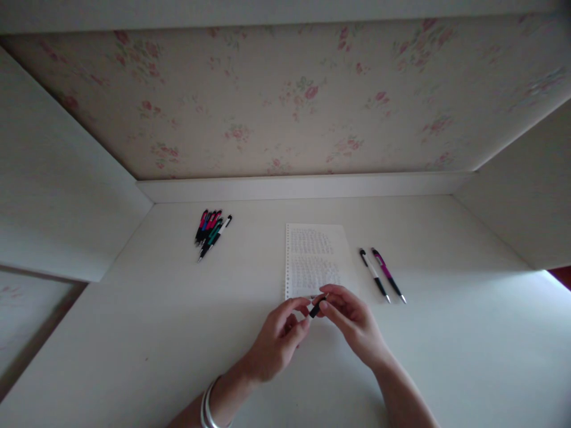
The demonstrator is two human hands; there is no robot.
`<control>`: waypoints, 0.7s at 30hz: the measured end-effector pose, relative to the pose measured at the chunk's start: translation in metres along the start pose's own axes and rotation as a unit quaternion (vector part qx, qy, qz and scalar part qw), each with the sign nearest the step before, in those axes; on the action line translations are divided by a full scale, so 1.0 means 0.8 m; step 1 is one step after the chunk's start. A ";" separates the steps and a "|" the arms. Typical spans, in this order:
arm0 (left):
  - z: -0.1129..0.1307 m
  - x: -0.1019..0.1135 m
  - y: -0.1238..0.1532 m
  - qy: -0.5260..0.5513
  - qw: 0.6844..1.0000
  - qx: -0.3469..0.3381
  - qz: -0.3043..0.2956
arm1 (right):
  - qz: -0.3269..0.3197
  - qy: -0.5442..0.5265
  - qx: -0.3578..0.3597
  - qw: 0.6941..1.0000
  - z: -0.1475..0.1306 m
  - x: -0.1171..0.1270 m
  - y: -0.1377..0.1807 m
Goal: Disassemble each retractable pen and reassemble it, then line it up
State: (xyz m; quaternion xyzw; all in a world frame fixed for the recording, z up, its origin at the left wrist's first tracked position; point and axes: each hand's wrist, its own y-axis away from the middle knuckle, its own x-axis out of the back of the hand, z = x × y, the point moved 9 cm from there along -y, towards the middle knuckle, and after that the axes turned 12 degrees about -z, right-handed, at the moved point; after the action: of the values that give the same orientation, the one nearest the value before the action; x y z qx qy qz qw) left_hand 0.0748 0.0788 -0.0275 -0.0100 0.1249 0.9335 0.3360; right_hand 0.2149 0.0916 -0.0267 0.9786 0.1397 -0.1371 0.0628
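Observation:
Just in front of the paper's lower edge, my two hands meet. My right hand (350, 321) is closed, pinching a short black pen part (317, 307) between thumb and fingers. The part is tilted, its lower end pointing toward my left hand (281, 339). My left fingers are curled, with the thumb and index fingertips close to that end. Whether they touch it or hold something small is hidden. Behind my hands lies a sheet of handwritten paper (312, 255) with punched holes along its left side.
Right of the paper lie a white-and-black pen (373, 274) and a purple-and-black pen (389, 274), side by side. A pile of several coloured pens (209, 232) sits at the back left. White panels (53, 166) and a floral back wall (285, 107) enclose the white desktop (178, 333).

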 end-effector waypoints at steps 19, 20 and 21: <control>-0.021 0.003 -0.001 0.038 0.999 0.000 0.032 | 0.256 0.191 0.060 0.946 -0.022 0.080 0.016; -0.022 0.003 -0.001 0.051 0.998 0.001 0.034 | 0.259 0.221 0.049 0.939 -0.020 0.079 0.016; -0.023 0.004 -0.002 0.063 0.997 0.002 0.035 | 0.261 0.251 0.036 0.932 -0.018 0.078 0.015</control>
State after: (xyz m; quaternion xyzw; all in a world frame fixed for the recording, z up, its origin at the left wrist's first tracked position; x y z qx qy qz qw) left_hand 0.0721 0.0771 -0.0458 -0.0642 0.1478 0.9418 0.2949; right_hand 0.2795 0.0985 -0.0301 0.9848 -0.1141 0.1291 0.0237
